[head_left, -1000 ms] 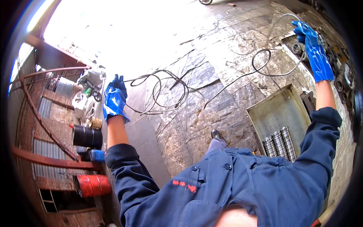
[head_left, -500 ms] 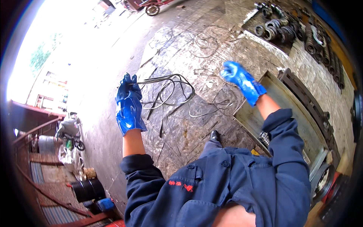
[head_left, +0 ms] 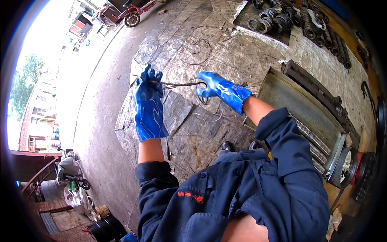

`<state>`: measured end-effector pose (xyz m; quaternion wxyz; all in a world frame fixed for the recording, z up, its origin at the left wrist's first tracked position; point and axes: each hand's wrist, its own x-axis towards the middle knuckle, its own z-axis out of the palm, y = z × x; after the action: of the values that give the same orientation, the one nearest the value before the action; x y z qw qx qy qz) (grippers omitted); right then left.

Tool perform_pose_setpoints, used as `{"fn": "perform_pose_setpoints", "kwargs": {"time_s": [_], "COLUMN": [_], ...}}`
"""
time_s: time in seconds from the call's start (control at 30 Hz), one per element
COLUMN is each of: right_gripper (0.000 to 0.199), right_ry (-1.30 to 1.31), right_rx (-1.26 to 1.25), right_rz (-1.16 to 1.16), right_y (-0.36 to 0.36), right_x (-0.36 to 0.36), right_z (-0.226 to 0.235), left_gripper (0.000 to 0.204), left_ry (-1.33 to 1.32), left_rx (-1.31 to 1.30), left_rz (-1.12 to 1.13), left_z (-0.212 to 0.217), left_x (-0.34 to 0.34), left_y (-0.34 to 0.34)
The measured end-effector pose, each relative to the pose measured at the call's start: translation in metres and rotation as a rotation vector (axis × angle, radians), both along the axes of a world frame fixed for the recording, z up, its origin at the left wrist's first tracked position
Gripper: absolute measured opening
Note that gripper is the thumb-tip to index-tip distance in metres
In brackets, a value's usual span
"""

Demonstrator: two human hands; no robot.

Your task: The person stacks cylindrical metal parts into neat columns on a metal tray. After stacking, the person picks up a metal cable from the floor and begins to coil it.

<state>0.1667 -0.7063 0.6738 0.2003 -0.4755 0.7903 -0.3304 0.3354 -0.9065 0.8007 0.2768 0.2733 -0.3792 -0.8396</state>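
Observation:
A bundle of thin dark metal wires (head_left: 179,84) stretches between my two hands, both in blue rubber gloves. My left hand (head_left: 148,88) closes round its left end, the fingertips bent over the strands. At the other end, my right hand (head_left: 215,86) curls about the bundle, with thumb and fingers bowed round it and the wire running in toward the palm. A loose loop of wire hangs below my right hand. The strands inside both gloves are partly hidden.
Dark sheeting (head_left: 177,113) covers the floor below my hands. To the right stands a metal tray (head_left: 278,86) holding coiled springs (head_left: 310,137), beside a dark steel bar (head_left: 318,90). Metal rings (head_left: 268,18) lie at the far right. A black drum (head_left: 105,229) stands at lower left.
My right hand has moved left and taken hold of the wire bundle. The wide loops are now drawn into a narrow, nearly straight bundle. The view has shifted.

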Motion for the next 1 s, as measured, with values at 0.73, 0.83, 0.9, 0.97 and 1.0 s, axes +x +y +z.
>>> {"fn": "perform_pose_setpoints", "kwargs": {"time_s": [0.73, 0.83, 0.9, 0.97, 1.0], "right_gripper": [0.068, 0.063, 0.061, 0.058, 0.057], "right_ry": [-0.325, -0.194, -0.202, -0.123, -0.089], "right_rx": [0.207, 0.083, 0.084, 0.027, -0.014], "right_rz": [-0.175, -0.192, -0.145, -0.152, -0.162], "right_y": [0.195, 0.189, 0.182, 0.185, 0.156], "right_x": [-0.015, 0.005, 0.005, -0.006, 0.003], "right_z": [-0.150, -0.148, -0.131, -0.144, -0.150], "left_gripper": [0.021, 0.024, 0.026, 0.028, 0.029], "left_ry": [0.253, 0.273, 0.295, 0.341, 0.333], "left_rx": [-0.516, -0.557, -0.575, -0.575, -0.648], "left_rz": [-0.104, -0.072, -0.047, -0.048, 0.002], "left_z": [0.115, 0.139, 0.151, 0.161, 0.193], "left_x": [-0.052, -0.048, -0.054, -0.073, -0.054], "left_y": [0.108, 0.114, 0.111, 0.113, 0.123]}}
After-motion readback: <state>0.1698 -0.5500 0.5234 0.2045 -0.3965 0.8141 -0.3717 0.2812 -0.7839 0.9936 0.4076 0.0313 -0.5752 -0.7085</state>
